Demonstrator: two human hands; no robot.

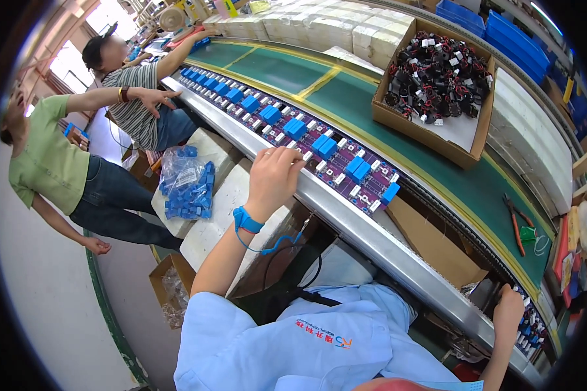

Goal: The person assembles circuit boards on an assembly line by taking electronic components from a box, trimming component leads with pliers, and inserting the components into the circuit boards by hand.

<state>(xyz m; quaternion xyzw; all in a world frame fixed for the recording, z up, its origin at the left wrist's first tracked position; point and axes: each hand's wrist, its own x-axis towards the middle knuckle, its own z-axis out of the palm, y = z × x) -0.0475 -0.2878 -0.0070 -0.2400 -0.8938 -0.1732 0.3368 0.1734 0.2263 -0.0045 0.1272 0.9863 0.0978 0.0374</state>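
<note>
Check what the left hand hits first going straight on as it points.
Most likely the row of purple boards: the left hand points up and right at its near edge, fingertips at or almost at it. Can't tell touch from a small gap in this one view.

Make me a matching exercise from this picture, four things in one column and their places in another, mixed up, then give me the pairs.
Things
1. Left hand
2. Blue strap
3. Orange-handled pliers
4. Black wired parts

Places
A. In the cardboard box
B. Around the left wrist
C. On the green surface
D. By the purple circuit boards

Pairs: 1-D, 2-B, 3-C, 4-A
</note>
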